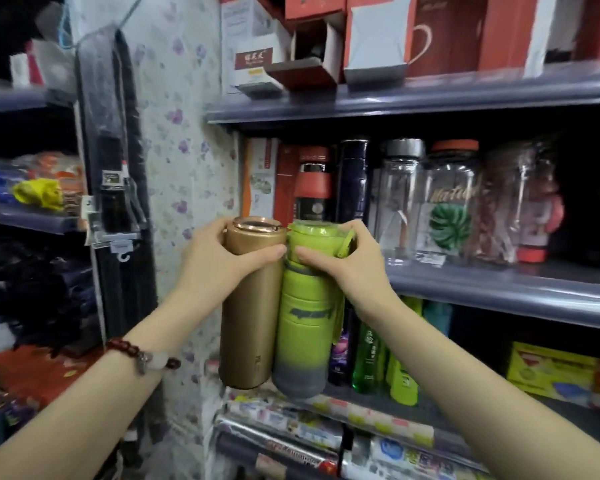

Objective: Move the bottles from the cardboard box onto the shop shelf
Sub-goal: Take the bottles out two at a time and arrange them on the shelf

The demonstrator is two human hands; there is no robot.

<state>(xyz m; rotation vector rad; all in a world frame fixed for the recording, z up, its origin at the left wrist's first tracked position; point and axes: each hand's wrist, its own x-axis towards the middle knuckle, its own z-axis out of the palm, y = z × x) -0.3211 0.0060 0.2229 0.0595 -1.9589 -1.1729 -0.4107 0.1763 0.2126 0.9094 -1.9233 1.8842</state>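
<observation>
The task looks to be in the middle: two bottles are out of the cardboard box, which is not in view, but neither stands on the grey shop shelf (499,285) yet. The left hand (219,258) is closed around the upper part of a tall gold metal flask (246,323) with a shiny copper-coloured top. The right hand (343,261) grips the lid area of a lime-green plastic sports bottle (305,327) with a grey bottom and a flip cap. Both bottles are held upright in the air, touching side by side, in front of the left end of the shelf. That shelf already carries clear jars and other bottles, so I judge that free room is small.
</observation>
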